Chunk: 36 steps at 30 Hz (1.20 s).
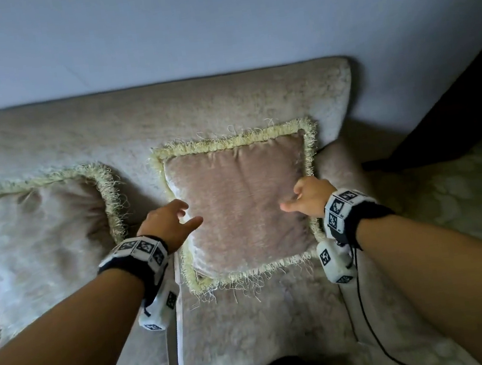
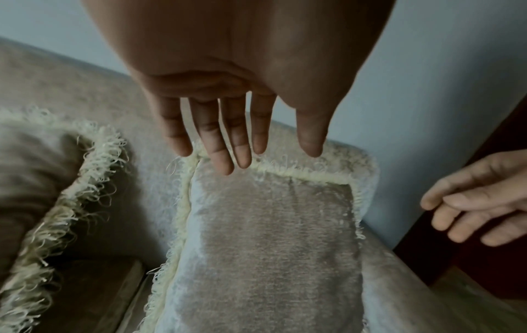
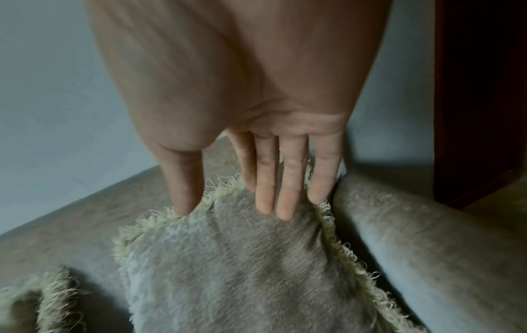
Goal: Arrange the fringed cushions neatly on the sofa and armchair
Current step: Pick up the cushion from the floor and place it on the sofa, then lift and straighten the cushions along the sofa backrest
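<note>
From my head view, the pink fringed cushion (image 1: 241, 205) leans against the sofa (image 1: 79, 130) backrest at its armrest end, my left hand (image 1: 169, 222) and right hand (image 1: 309, 196) spread loosely at its sides, holding nothing. The left wrist view shows straight fingers (image 2: 219, 144) above its top fringe. In the right wrist view, fingertips (image 3: 285, 202) press its plush face; it looks soft and light, best taken by the side edges, with open seat toward the second cushion (image 1: 38, 236).
</note>
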{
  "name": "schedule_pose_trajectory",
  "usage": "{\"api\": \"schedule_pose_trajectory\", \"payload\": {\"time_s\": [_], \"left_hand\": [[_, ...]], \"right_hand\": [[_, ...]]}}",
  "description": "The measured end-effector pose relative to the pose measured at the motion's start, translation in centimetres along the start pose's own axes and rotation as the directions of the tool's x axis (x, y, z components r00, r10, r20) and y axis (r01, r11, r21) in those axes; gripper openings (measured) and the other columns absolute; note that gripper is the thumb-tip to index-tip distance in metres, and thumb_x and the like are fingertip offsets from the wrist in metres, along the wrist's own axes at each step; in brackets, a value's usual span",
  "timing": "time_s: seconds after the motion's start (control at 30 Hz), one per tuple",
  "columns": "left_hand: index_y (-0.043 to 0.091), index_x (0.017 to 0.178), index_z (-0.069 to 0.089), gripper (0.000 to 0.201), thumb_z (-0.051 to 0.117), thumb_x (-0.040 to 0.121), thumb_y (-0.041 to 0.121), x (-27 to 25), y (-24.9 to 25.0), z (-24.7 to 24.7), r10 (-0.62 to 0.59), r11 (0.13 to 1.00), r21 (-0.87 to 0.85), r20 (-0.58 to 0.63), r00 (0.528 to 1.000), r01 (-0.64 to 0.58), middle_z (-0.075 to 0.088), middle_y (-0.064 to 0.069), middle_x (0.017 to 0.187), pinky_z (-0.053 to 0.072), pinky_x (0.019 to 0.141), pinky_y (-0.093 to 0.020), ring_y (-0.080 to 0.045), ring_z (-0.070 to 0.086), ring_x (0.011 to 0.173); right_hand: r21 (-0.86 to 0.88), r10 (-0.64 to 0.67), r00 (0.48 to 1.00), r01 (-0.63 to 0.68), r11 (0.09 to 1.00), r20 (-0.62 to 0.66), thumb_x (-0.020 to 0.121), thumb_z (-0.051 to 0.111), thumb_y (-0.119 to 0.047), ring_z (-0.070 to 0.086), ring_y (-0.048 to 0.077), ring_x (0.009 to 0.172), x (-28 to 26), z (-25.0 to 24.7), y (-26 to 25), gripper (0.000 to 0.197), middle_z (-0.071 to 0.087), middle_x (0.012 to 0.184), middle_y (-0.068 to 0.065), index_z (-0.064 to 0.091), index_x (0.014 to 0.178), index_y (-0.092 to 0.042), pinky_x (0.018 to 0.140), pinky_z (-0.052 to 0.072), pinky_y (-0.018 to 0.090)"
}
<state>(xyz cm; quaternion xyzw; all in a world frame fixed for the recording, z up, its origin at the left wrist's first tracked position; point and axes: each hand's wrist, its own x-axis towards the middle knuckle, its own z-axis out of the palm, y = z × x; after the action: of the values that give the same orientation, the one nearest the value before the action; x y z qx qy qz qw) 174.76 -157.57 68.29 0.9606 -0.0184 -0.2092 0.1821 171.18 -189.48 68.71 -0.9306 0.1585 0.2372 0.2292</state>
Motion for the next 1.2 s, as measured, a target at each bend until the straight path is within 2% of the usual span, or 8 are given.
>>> {"api": "schedule_pose_trajectory", "payload": {"time_s": [0.13, 0.33, 0.6, 0.7, 0.87, 0.97, 1.1, 1.2], "left_hand": [[0.027, 0.128, 0.056, 0.057, 0.064, 0.083, 0.061, -6.6, 0.4, -0.6, 0.119, 0.993, 0.027, -0.008, 0.993, -0.118, 0.068, 0.005, 0.123, 0.051, 0.098, -0.045, -0.019, 0.065, 0.110], [0.030, 0.131, 0.053, 0.058, 0.060, 0.085, 0.065, -15.2, 0.4, -1.2, 0.241, 0.949, 0.176, 0.127, 0.962, -0.261, 0.064, 0.008, 0.128, 0.051, 0.097, -0.042, -0.015, 0.063, 0.109], [0.029, 0.133, 0.052, 0.056, 0.060, 0.087, 0.061, -22.8, 3.7, -1.9, 0.364, 0.910, 0.176, 0.099, 0.926, -0.376, 0.063, 0.007, 0.130, 0.049, 0.100, -0.042, -0.016, 0.061, 0.113], [0.030, 0.134, 0.052, 0.058, 0.060, 0.086, 0.062, -24.9, 3.5, -1.9, 0.363, 0.895, 0.239, 0.103, 0.926, -0.377, 0.062, 0.007, 0.130, 0.049, 0.099, -0.042, -0.016, 0.061, 0.114], [0.032, 0.132, 0.052, 0.058, 0.059, 0.085, 0.065, -27.9, 3.1, -2.0, 0.279, 0.916, 0.280, 0.064, 0.958, -0.286, 0.064, 0.009, 0.128, 0.050, 0.098, -0.042, -0.016, 0.063, 0.112], [0.031, 0.131, 0.055, 0.058, 0.060, 0.084, 0.065, -30.1, 4.3, -1.5, 0.243, 0.930, 0.280, 0.020, 0.970, -0.239, 0.067, 0.011, 0.121, 0.051, 0.096, -0.039, -0.015, 0.064, 0.108], [0.032, 0.131, 0.053, 0.055, 0.059, 0.086, 0.063, -33.7, 7.8, -0.1, 0.281, 0.922, 0.275, 0.009, 0.960, -0.273, 0.066, 0.011, 0.122, 0.050, 0.099, -0.039, -0.014, 0.063, 0.110], [0.031, 0.131, 0.053, 0.054, 0.060, 0.087, 0.061, -36.2, 9.9, 1.0, 0.298, 0.923, 0.256, -0.003, 0.955, -0.287, 0.066, 0.009, 0.122, 0.050, 0.099, -0.041, -0.014, 0.063, 0.110]], "right_hand": [[-0.093, -0.015, 0.999, 0.010, 0.996, -0.044, 0.075, 0.074, -0.062, 0.063, 0.025, 0.112, -7.7, 0.5, -0.3, 0.070, 0.066, 0.126, 0.005, 0.063, 0.124, -0.013, 0.087, 0.048, 0.031], [-0.177, -0.072, 0.995, 0.059, 0.983, -0.067, 0.080, 0.071, -0.061, 0.058, 0.026, 0.122, -18.3, 1.0, -1.8, 0.075, 0.061, 0.134, 0.007, 0.056, 0.135, -0.012, 0.096, 0.046, 0.033], [-0.299, -0.097, 0.990, 0.061, 0.952, -0.105, 0.074, 0.067, -0.067, 0.059, 0.028, 0.113, -25.4, 0.6, -1.5, 0.075, 0.062, 0.127, 0.009, 0.058, 0.126, -0.013, 0.093, 0.050, 0.037], [-0.339, -0.126, 0.988, 0.089, 0.936, -0.087, 0.080, 0.067, -0.060, 0.059, 0.027, 0.105, -27.0, 1.2, -1.2, 0.067, 0.062, 0.122, 0.009, 0.057, 0.124, -0.011, 0.080, 0.045, 0.033], [-0.364, -0.198, 0.975, 0.151, 0.919, -0.096, 0.082, 0.067, -0.057, 0.060, 0.030, 0.101, -29.4, 0.9, 0.2, 0.051, 0.058, 0.107, 0.007, 0.054, 0.111, -0.016, 0.077, 0.044, 0.034], [-0.370, -0.225, 0.969, 0.173, 0.913, -0.103, 0.076, 0.066, -0.060, 0.061, 0.029, 0.098, -30.9, 0.1, 1.8, 0.050, 0.061, 0.109, 0.007, 0.048, 0.100, -0.019, 0.074, 0.046, 0.035], [-0.373, -0.242, 0.966, 0.192, 0.908, -0.091, 0.073, 0.066, -0.064, 0.055, 0.027, 0.079, -32.9, -0.6, 4.9, 0.053, 0.050, 0.079, 0.000, 0.042, 0.075, -0.017, 0.060, 0.041, 0.034], [-0.382, -0.253, 0.965, 0.209, 0.900, -0.070, 0.072, 0.066, -0.065, 0.058, 0.029, 0.086, -34.2, -0.5, 6.8, 0.052, 0.054, 0.084, 0.001, 0.048, 0.078, -0.016, 0.068, 0.046, 0.036]]}}
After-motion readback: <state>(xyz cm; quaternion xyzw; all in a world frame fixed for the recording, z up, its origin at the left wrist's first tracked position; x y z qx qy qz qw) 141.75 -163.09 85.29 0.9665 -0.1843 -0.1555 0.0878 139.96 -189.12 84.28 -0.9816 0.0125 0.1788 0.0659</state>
